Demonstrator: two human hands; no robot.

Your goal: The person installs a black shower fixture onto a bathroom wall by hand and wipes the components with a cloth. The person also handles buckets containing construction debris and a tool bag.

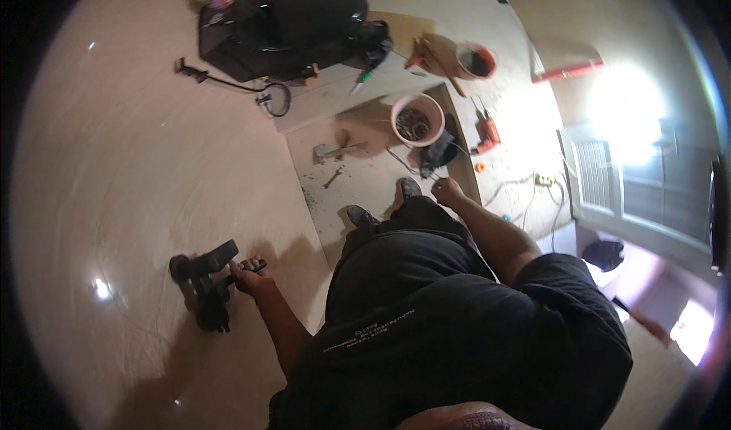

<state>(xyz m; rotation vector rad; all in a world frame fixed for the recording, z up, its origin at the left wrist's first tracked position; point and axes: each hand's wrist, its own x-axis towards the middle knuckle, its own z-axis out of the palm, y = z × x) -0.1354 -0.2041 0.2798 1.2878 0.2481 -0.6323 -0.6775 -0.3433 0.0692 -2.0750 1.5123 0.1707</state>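
My left hand (248, 276) is closed round a black handle whose end sticks out past the fingers. Right beside it is a black tool with several rounded, blocky parts (204, 272), over the glossy tiled floor; whether it rests there I cannot tell. My right hand (448, 192) is closed, fingers bent together, close to a dark cloth or bag (438, 156) and a thin dark cord. What it holds, if anything, is too small to make out. Ahead of my shoes lie a hammer (324, 153) and a wrench (333, 177) on the dusty recessed floor.
Beyond the cloth stands a pale bucket (418, 119) with debris inside; a smaller bucket (476, 61) is farther off. A red drill (488, 135) and a socket block (544, 179) with cables lie at right. A black toilet (297, 27) and a sprayer hose (278, 99) are far left.
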